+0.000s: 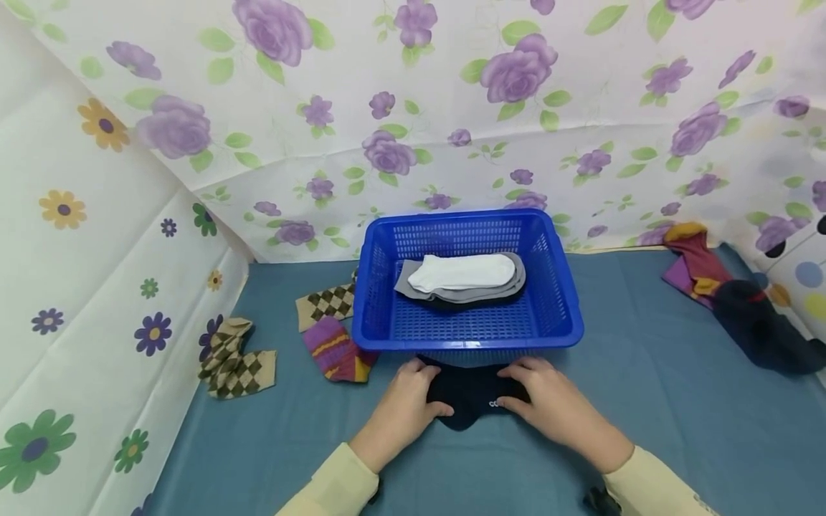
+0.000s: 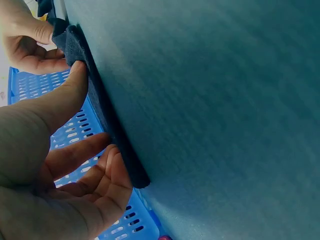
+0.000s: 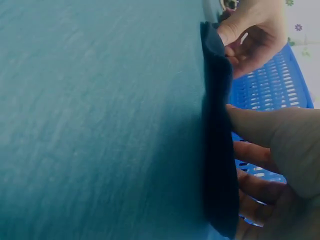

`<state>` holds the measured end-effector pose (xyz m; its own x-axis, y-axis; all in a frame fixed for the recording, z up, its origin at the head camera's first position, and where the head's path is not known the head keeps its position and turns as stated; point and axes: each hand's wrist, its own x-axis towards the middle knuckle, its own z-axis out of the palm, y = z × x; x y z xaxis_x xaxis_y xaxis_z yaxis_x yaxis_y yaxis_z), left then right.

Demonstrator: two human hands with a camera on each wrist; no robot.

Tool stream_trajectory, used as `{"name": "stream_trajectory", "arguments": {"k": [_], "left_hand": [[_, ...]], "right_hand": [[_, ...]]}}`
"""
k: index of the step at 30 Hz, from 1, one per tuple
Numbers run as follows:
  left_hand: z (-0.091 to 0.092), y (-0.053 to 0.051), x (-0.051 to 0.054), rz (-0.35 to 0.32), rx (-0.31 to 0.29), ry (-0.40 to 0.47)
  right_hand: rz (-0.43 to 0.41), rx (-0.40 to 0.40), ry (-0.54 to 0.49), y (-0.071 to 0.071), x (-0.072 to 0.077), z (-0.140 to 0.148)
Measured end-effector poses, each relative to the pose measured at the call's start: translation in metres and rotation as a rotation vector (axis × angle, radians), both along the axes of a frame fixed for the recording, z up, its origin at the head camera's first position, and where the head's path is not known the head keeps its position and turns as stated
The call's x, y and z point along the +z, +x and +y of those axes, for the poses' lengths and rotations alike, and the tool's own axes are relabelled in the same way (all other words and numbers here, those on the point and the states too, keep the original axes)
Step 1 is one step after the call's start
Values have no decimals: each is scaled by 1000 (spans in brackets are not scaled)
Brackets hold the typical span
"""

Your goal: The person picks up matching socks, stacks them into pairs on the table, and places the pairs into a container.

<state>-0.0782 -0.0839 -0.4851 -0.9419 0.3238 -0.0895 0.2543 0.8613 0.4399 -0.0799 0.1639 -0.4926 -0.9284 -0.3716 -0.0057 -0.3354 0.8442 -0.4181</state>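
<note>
At your far left, on the blue-green cloth, a crumpled checked sock lies with one end pointing right. Next along, another checked piece runs towards the blue basket, which covers its right end. Just below it, a striped sock slants from upper left to lower right beside the basket.

Your left hand comes in next, thumb and fingers parted and partly bent, holding the left end of the black sock. That sock lies in front of the basket's near side, between your hands, its long axis running left to right, roughly parallel to the rim. A rounded bulge midway along points back at you, and small white lettering shows near the right end. You can't tell which end is the toe, since your fingers cover parts of both.

Behind it, inside the basket, a white sock lies lengthwise left to right over grey and dark ones.

Your right hand holds the black sock's right end, thumb on the near side, fingers towards the basket, moderately spread and bent.

At far right, another striped piece meets a dark sock that slants down to the right.
</note>
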Motion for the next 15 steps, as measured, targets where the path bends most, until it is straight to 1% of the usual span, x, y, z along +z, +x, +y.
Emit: {"name": "stream_trajectory", "arguments": {"k": [3,9,15], "left_hand": [[-1,0,-1,4,13,9],[0,-3,0,8,42,40],[2,-4,2,9,74,30]], "right_hand": [[11,-7,11,1,-4,4],[23,-48,-4,2,-12,13],[42,-51,-22,2,-13,20]]}}
